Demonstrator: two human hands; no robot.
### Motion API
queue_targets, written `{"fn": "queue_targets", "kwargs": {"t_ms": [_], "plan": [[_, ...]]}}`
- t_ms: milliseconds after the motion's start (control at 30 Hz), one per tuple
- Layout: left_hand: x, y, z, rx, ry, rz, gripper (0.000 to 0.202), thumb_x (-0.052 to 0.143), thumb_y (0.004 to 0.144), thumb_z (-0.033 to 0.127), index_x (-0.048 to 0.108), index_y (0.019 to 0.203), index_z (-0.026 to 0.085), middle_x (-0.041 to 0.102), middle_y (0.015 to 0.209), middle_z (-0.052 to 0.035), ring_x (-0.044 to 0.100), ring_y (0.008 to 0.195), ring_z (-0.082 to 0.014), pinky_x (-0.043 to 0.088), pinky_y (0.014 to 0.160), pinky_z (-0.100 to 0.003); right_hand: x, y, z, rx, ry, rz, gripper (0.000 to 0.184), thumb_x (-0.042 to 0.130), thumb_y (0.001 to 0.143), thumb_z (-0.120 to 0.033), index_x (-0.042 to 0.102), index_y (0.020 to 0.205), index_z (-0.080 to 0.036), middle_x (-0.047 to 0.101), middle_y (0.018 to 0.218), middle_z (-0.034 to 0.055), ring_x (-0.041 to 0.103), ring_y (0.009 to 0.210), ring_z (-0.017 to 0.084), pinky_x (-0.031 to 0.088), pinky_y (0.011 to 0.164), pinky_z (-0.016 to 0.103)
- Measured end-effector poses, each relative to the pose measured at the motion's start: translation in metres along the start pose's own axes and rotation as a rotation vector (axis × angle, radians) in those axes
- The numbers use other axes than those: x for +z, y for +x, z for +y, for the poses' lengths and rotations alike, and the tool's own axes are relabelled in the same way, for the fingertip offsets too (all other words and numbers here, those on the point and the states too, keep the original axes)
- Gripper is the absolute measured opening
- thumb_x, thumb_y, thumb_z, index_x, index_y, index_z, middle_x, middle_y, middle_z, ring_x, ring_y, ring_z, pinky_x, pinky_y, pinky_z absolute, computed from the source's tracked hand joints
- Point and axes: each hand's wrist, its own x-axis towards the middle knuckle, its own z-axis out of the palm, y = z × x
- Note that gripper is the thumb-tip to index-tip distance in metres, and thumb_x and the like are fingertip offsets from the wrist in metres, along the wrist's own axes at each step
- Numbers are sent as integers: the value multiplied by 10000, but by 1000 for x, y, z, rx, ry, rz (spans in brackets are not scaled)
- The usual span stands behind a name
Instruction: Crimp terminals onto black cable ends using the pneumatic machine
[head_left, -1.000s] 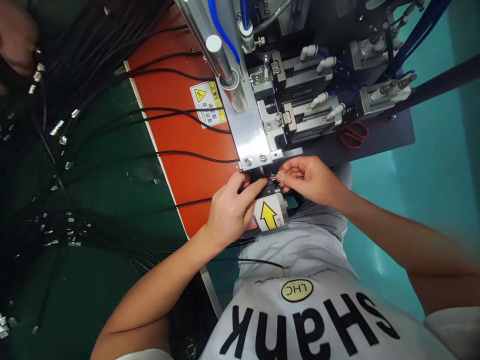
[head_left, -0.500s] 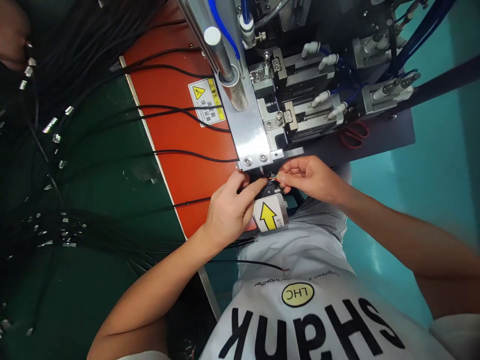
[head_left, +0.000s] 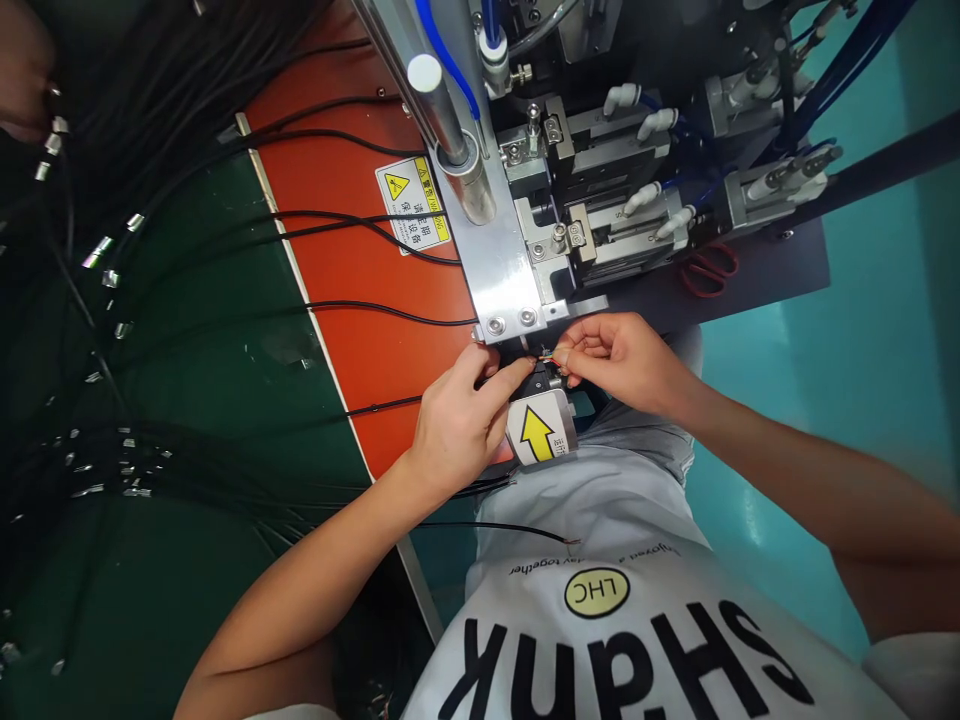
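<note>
Thin coloured wires (head_left: 547,357), one of them orange-red, spread between my fingertips at the front end of the machine. My right hand (head_left: 630,362) pinches their tips between thumb and index finger. From the left, my left hand (head_left: 461,412) presses thumb and finger together where the wires leave the cable. A black cable (head_left: 394,404) runs across the orange table into that hand; its part under the fingers is hidden. Just below the fingertips is a small black fixture (head_left: 536,382), and beneath it a plate with a yellow arrow (head_left: 537,432).
A metal machine head (head_left: 506,280) with pneumatic cylinders stands directly beyond my hands. Red-handled scissors (head_left: 709,270) lie at its right. Black cables with shiny ends (head_left: 127,460) cover the green mat (head_left: 225,370). One loose cable (head_left: 517,526) reaches my shirt. Another person's hand (head_left: 26,75) shows at upper left.
Hardly anything differs. My right hand has shifted very slightly at the wires, while my left hand keeps its place. The view has moved a trace.
</note>
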Motion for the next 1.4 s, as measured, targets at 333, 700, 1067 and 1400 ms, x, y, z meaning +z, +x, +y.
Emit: {"fn": "queue_targets", "kwargs": {"t_ms": [333, 700, 1067, 1400], "plan": [[1, -1, 0, 0, 18, -9, 335, 456, 922, 146, 630, 1203, 197, 526, 911, -72, 562, 824, -157, 474, 637, -238, 2, -2, 0, 21, 1, 11, 113, 699, 806, -263, 659, 781, -160, 672, 651, 19, 655, 612, 140, 532, 612, 254], [-1, 1, 0, 16, 0, -18, 346, 443, 916, 122, 620, 1204, 194, 551, 940, -84, 566, 837, -166, 490, 655, -254, -1, -4, 11, -38, 8, 16, 174, 711, 817, -336, 670, 861, -173, 715, 776, 45, 690, 662, 161, 573, 657, 288], [-1, 0, -1, 6, -43, -27, 339, 439, 933, 142, 615, 1215, 205, 578, 959, -81, 590, 903, -179, 508, 708, -266, 11, 0, 21, -118, 17, 76, 209, 694, 839, -360, 602, 830, -173, 652, 719, 0, 647, 586, 123, 521, 575, 247], [-1, 2, -1, 13, -45, -40, 338, 434, 937, 146, 619, 1214, 203, 572, 953, -79, 580, 867, -169, 502, 696, -263, 10, 0, 17, -74, -8, 80, 203, 695, 845, -361, 592, 821, -188, 654, 706, 6, 682, 614, 152, 529, 585, 254]]}}
